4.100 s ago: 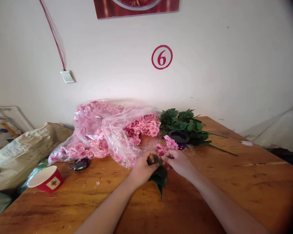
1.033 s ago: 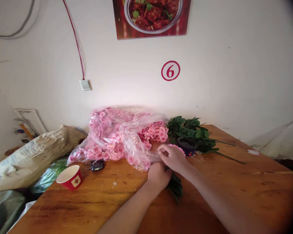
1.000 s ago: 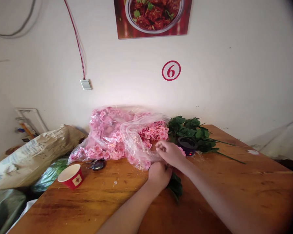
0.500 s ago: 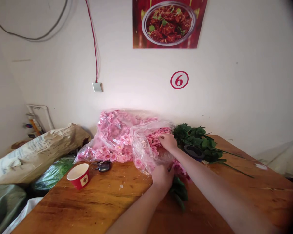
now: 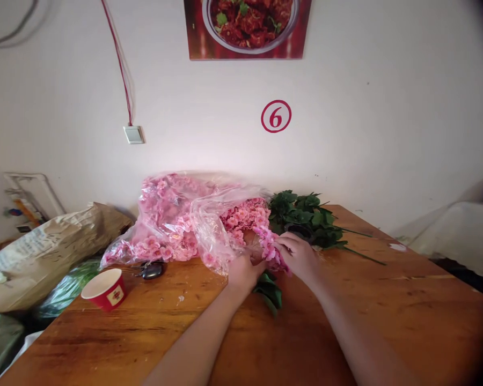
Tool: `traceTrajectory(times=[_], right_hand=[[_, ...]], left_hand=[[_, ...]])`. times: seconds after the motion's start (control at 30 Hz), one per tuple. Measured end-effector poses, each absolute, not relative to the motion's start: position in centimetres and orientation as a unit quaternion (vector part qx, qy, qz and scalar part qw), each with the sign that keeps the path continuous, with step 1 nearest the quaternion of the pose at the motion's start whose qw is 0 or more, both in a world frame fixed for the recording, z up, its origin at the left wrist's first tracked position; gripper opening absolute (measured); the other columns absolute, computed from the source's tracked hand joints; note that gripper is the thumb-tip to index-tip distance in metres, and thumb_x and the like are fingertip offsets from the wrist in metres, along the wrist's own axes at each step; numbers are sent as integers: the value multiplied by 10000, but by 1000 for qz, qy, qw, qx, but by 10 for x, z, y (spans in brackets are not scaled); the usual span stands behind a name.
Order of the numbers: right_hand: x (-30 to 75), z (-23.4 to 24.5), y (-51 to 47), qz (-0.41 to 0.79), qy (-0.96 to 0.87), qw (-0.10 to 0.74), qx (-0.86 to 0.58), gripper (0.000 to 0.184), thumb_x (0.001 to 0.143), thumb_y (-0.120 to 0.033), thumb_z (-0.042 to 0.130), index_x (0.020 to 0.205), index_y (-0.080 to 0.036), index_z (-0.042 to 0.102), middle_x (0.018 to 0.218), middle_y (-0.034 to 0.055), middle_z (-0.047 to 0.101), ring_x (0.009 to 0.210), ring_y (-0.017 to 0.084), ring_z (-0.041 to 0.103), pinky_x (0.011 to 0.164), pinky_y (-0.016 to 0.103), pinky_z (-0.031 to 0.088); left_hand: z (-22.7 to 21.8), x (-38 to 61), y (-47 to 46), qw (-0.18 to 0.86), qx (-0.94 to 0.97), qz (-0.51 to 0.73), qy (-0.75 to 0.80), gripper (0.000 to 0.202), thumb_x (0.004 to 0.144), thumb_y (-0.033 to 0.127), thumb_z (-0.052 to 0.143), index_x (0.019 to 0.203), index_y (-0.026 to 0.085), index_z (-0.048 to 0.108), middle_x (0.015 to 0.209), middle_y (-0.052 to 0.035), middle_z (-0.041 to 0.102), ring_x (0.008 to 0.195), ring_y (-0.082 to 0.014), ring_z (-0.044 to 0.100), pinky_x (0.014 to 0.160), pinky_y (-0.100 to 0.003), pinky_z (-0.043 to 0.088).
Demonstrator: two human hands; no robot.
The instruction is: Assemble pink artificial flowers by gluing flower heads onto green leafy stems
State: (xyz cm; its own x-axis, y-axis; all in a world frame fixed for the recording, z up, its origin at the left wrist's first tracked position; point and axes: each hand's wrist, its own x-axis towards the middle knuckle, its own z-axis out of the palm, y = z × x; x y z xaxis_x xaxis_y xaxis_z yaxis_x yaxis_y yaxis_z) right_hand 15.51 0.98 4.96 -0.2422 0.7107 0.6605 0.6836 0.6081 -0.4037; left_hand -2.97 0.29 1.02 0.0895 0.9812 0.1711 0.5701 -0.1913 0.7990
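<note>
Both hands meet over a wooden table (image 5: 386, 300). My left hand (image 5: 241, 272) is closed round a green leafy stem (image 5: 270, 288) whose leaves stick out below it. My right hand (image 5: 300, 256) pinches pink artificial blossoms (image 5: 269, 247) at the top of that stem. Just behind lies an open clear plastic bag of pink blossoms (image 5: 185, 225). To the right of the bag is a pile of green leafy stems (image 5: 306, 212) with a dark round dish (image 5: 300, 231) on it, partly hidden by my right hand.
A red paper cup (image 5: 103, 289) stands at the left, with a dark key fob (image 5: 151, 271) behind it. A large paper sack (image 5: 40, 257) and a green bag (image 5: 64, 289) lie off the table's left edge. The wall rises directly behind the bag.
My right hand reached into the bag's opening and came back to the stem with pink blossoms. My left hand stayed closed on the stem. The camera view shifted.
</note>
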Motion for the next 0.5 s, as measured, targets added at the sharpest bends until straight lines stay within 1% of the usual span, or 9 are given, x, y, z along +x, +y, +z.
traceTrajectory(times=[0.07,0.17,0.27,0.33,0.4,0.47,0.5], right_hand=[[157,46,11,-6,-816,390,-427,263,926,-254,438,939,-236,700,998,70,682,920,202,626,822,313,469],[159,43,9,-48,-846,335,-411,312,915,-155,408,972,-234,704,1019,73,686,932,202,624,816,314,461],[156,44,3,-75,-860,316,-393,330,912,-124,397,993,-221,702,1006,94,688,959,219,614,823,334,447],[150,44,-2,-67,-863,323,-383,318,916,-133,402,997,-223,696,1013,100,684,977,227,608,839,347,438],[143,42,-6,-41,-848,354,-392,291,920,-158,413,1010,-228,681,1029,100,678,973,227,609,841,350,437],[134,40,-9,10,-806,405,-431,222,911,-244,476,1053,-224,645,986,96,676,877,215,622,791,341,456],[130,39,-10,49,-780,429,-452,227,892,-305,524,1079,-218,620,942,87,674,799,202,620,746,330,468]], left_hand=[[10,-30,4,245,694,362,572,277,772,429,642,906,186,635,790,-28,674,710,-171,603,617,-243,352],[9,-31,6,240,693,354,580,244,759,389,651,901,192,637,753,-11,657,674,-156,581,600,-233,325],[8,-31,7,222,694,342,593,234,769,405,636,855,188,647,703,-5,627,636,-147,551,588,-233,298],[8,-31,6,202,705,331,594,252,808,423,591,798,177,645,687,-15,614,627,-146,536,588,-240,288],[10,-32,5,196,709,328,592,299,858,426,525,753,169,637,683,-30,611,635,-149,535,596,-249,290],[11,-32,4,227,695,346,588,338,892,424,471,740,169,632,691,-37,614,657,-155,544,610,-254,306],[11,-32,4,253,682,361,584,346,902,422,453,743,171,631,701,-39,619,675,-159,553,620,-256,321]])
